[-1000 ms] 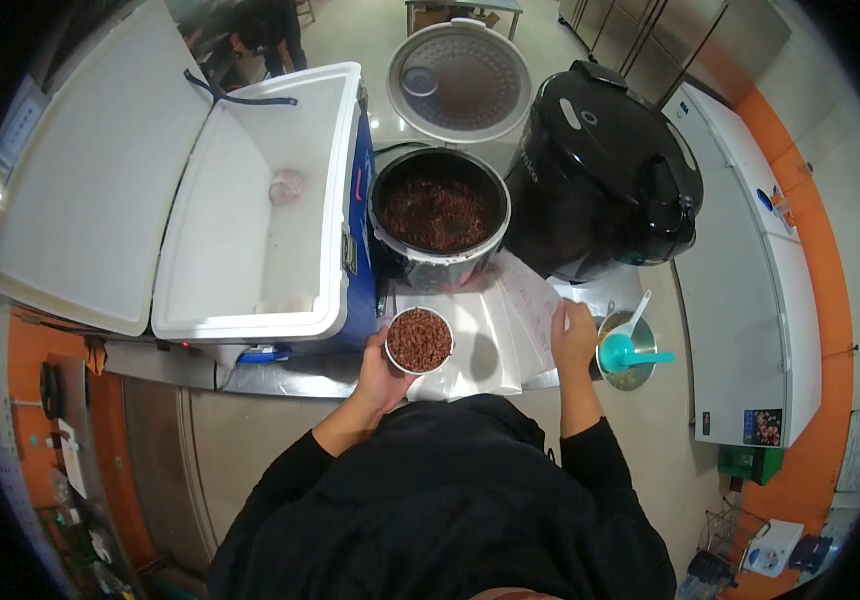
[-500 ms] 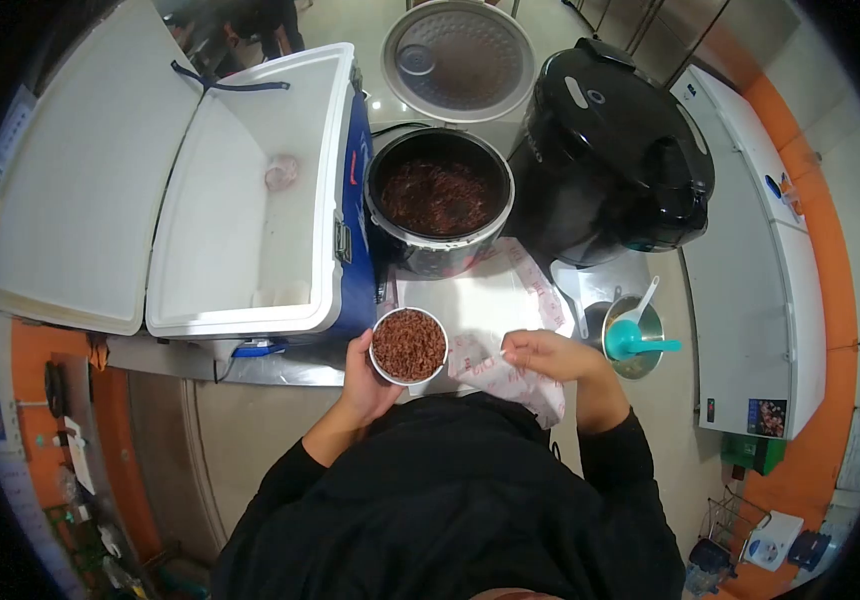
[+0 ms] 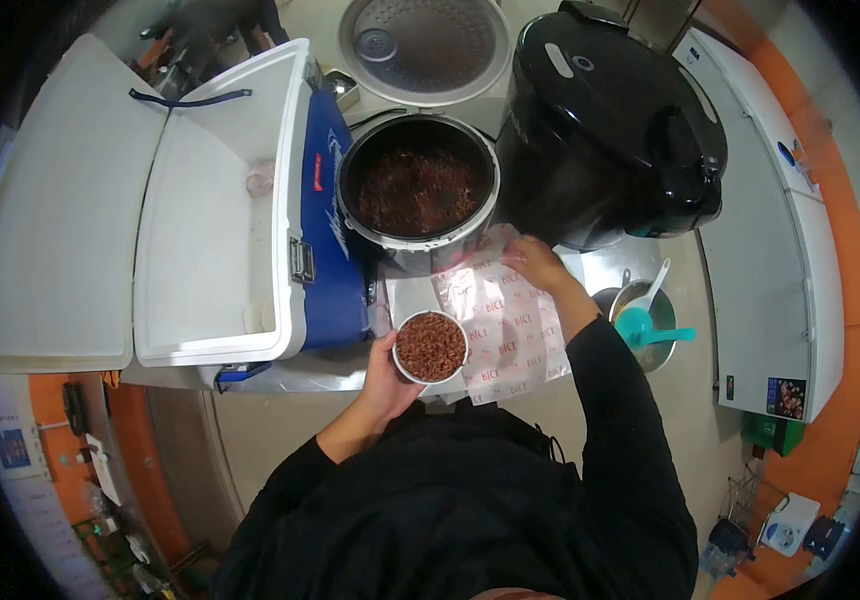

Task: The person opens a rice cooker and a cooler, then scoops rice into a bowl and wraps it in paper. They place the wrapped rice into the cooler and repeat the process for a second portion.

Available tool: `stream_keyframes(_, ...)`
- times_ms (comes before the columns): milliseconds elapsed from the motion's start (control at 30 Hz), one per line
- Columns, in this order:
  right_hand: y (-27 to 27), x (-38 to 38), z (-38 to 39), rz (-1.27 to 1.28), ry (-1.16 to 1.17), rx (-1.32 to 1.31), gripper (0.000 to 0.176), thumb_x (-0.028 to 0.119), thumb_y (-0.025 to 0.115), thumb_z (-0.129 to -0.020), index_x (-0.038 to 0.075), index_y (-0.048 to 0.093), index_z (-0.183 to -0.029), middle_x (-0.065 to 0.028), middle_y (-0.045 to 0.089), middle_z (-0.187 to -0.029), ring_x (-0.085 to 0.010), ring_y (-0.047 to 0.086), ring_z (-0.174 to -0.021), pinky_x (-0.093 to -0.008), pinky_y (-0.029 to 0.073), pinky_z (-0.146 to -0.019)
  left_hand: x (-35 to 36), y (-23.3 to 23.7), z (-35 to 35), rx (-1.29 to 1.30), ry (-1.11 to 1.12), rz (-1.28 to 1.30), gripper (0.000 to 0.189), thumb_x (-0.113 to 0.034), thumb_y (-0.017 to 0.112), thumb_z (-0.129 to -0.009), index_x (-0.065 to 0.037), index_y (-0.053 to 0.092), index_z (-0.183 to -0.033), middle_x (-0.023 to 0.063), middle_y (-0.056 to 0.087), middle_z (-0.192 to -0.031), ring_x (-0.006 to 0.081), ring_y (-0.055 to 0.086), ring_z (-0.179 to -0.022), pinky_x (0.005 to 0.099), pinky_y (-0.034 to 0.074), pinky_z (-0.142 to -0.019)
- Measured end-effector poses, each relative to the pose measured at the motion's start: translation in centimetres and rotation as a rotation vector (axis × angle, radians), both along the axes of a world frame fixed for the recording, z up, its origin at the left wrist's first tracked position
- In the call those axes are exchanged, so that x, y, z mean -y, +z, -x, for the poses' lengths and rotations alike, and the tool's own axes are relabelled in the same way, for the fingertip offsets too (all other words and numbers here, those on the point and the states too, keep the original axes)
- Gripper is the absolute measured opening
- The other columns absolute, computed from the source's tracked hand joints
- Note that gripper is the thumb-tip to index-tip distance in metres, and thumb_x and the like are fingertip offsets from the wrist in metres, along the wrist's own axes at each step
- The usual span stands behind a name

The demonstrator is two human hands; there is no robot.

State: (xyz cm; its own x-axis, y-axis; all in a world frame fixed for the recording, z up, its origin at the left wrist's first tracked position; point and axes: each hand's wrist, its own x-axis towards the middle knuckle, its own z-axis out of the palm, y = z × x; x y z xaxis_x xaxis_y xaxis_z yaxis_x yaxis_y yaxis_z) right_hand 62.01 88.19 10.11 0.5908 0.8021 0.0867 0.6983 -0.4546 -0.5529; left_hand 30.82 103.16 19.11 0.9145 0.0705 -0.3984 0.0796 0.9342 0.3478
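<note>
My left hand (image 3: 390,382) is wrapped round a white bowl (image 3: 469,350) filled with reddish-brown cooked rice (image 3: 431,346). The bowl is upright near the front edge of the counter. A clear plastic bag (image 3: 510,330) with red printed lettering lies spread to the right of the bowl. At the bag's far edge, my right hand (image 3: 538,264) has its fingers closed on the plastic; the fingertips are partly hidden. Just beyond the bowl stands an open rice cooker (image 3: 425,242) with dark red rice (image 3: 420,193) inside.
On the left is an open blue-and-white cooler (image 3: 325,230) with a small wrapped item (image 3: 261,179) inside. A large black cooker (image 3: 610,130) stands at the right back. Nearer is a metal bowl (image 3: 658,355) with a turquoise scoop (image 3: 640,328). A white chest freezer (image 3: 765,250) is farther right.
My right hand has moved away from my body toward the black cooker, and the crumpled bag is now spread out flat. My left hand still holds the bowl. The view has shifted slightly.
</note>
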Motion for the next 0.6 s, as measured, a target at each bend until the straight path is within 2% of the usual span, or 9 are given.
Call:
stream_keyframes(67, 1.8, -0.2, 1.7, -0.150, -0.086, 0.463, 0.026, 0.023, 0.070, -0.085, 0.002, 0.063, -0.100, -0.0177, 0.060, -0.083, -0.0367, 0.060, -0.079, -0.0468, 0.048, -0.076, 0.6, -0.5, -0.9, -0.038, -0.007, 0.013, 0.061, -0.046, 0.032, -0.099, -0.002, 0.045, -0.139, 0.0154, 0.052, -0.140, 0.0299, 0.049, -0.131, 0.0465, 0.035, -0.113)
stream_keyframes(167, 4.2, 0.2, 3.5, -0.347, -0.138, 0.311, 0.023, 0.019, 0.068, -0.085, 0.002, 0.059, -0.098, -0.0164, 0.057, -0.081, -0.0372, 0.058, -0.077, -0.0467, 0.048, -0.074, 1.6, -1.0, -2.5, -0.065, -0.008, -0.023, 0.058, -0.045, 0.032, -0.100, -0.004, 0.047, -0.138, 0.0134, 0.053, -0.139, 0.0270, 0.050, -0.130, 0.0429, 0.036, -0.112)
stream_keyframes(233, 4.2, 1.9, 6.8, -0.276, -0.223, -0.307, 0.015, 0.015, 0.063, -0.090, 0.002, 0.056, -0.092, -0.0124, 0.060, -0.079, -0.0269, 0.062, -0.073, -0.0391, 0.050, -0.065, 2.5, -1.0, -3.9, -0.097, 0.016, -0.086, 0.058, -0.045, 0.032, -0.100, -0.004, 0.047, -0.138, 0.0130, 0.053, -0.138, 0.0263, 0.050, -0.129, 0.0415, 0.036, -0.112)
stream_keyframes(267, 5.6, 2.9, 8.3, -0.145, -0.201, -0.812, 0.021, 0.025, 0.057, -0.097, 0.004, 0.056, -0.095, -0.0085, 0.062, -0.078, -0.0195, 0.063, -0.072, -0.0352, 0.051, -0.060, 2.8, -1.7, -4.5, -0.068, -0.005, -0.108, 0.058, -0.045, 0.030, -0.101, -0.005, 0.046, -0.139, 0.0120, 0.053, -0.139, 0.0254, 0.050, -0.129, 0.0406, 0.035, -0.112)
stream_keyframes(300, 7.0, 3.3, 10.0, -0.082, -0.210, -1.238, 0.035, 0.038, 0.047, -0.102, 0.005, 0.056, -0.111, -0.0070, 0.065, -0.085, -0.0173, 0.065, -0.075, -0.0323, 0.053, -0.060, 3.1, -2.1, -5.0, -0.080, -0.036, -0.119, 0.058, -0.046, 0.030, -0.101, -0.005, 0.045, -0.139, 0.0120, 0.052, -0.139, 0.0253, 0.050, -0.129, 0.0406, 0.035, -0.112)
stream_keyframes(367, 8.1, 4.5, 12.8, -0.254, -0.133, -1.720, 0.053, 0.046, 0.036, -0.104, 0.008, 0.044, -0.140, -0.0151, 0.064, -0.118, -0.0256, 0.068, -0.095, -0.0419, 0.058, -0.074, 3.9, -2.5, -6.1, -0.101, -0.103, -0.141, 0.059, -0.046, 0.029, -0.101, -0.005, 0.044, -0.140, 0.0120, 0.052, -0.140, 0.0249, 0.050, -0.129, 0.0406, 0.035, -0.112)
stream_keyframes(500, 5.9, 6.1, 15.0, -0.771, -0.073, -2.050, 0.054, 0.047, 0.033, -0.104, 0.009, 0.044, -0.141, -0.0142, 0.055, -0.135, -0.0297, 0.060, -0.115, -0.0510, 0.053, -0.090, 5.0, -3.2, -8.2, -0.072, -0.227, -0.489, 0.059, -0.047, 0.028, -0.102, -0.004, 0.042, -0.141, 0.0112, 0.048, -0.142, 0.0239, 0.048, -0.129, 0.0381, 0.035, -0.111)
stream_keyframes(533, 5.5, 6.4, 15.2, -0.860, -0.057, -2.085, 0.054, 0.047, 0.032, -0.104, 0.009, 0.044, -0.141, -0.0136, 0.053, -0.138, -0.0298, 0.058, -0.119, -0.0516, 0.052, -0.093, 4.6, -6.6, -8.7, 0.123, -0.199, -0.703, 0.058, -0.047, 0.030, -0.102, -0.007, 0.041, -0.142, 0.0129, 0.041, -0.145, 0.0284, 0.040, -0.135, 0.0395, 0.030, -0.113)
stream_keyframes(600, 4.1, 7.4, 14.8, -0.935, -0.123, -2.022, 0.054, 0.047, 0.032, -0.104, 0.010, 0.043, -0.142, -0.0136, 0.052, -0.139, -0.0293, 0.055, -0.122, -0.0500, 0.049, -0.098, 3.9, -8.8, -8.7, 0.156, -0.184, -1.254, 0.055, -0.045, 0.036, -0.101, -0.009, 0.041, -0.142, 0.0154, 0.037, -0.146, 0.0325, 0.033, -0.138, 0.0427, 0.025, -0.115)
